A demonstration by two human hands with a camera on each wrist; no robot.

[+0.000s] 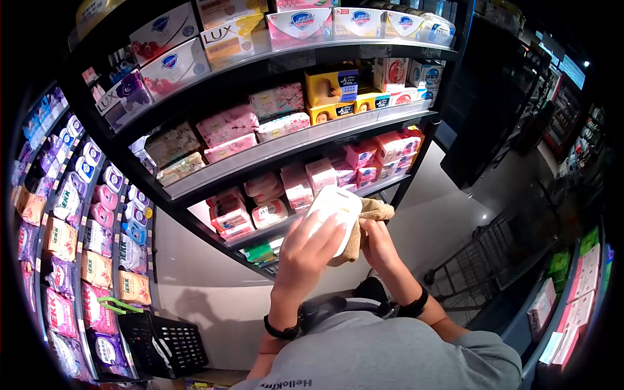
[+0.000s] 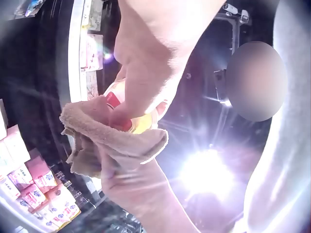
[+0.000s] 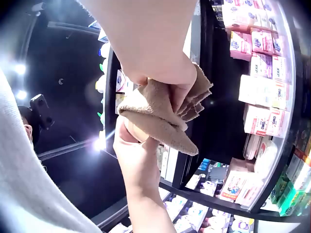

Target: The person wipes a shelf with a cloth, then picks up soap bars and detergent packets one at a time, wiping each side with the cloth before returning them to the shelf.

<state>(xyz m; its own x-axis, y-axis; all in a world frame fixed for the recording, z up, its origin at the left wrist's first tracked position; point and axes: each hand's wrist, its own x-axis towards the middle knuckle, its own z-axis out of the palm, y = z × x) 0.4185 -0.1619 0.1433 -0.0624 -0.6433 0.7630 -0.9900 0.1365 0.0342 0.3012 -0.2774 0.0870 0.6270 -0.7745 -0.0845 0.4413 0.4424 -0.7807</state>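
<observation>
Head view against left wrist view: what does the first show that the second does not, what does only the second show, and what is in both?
Only the head view: a black basket with green handles, a shopping cart, and black bands on both wrists.

Only the left wrist view: red and yellow colouring on the held pack, and a large glaring light.

Both: the left hand holding the pack, the right hand gripping a brown cloth, and shelved goods.

LUX on box [image 1: 235,49], Hello on shirt [image 1: 403,348]
</observation>
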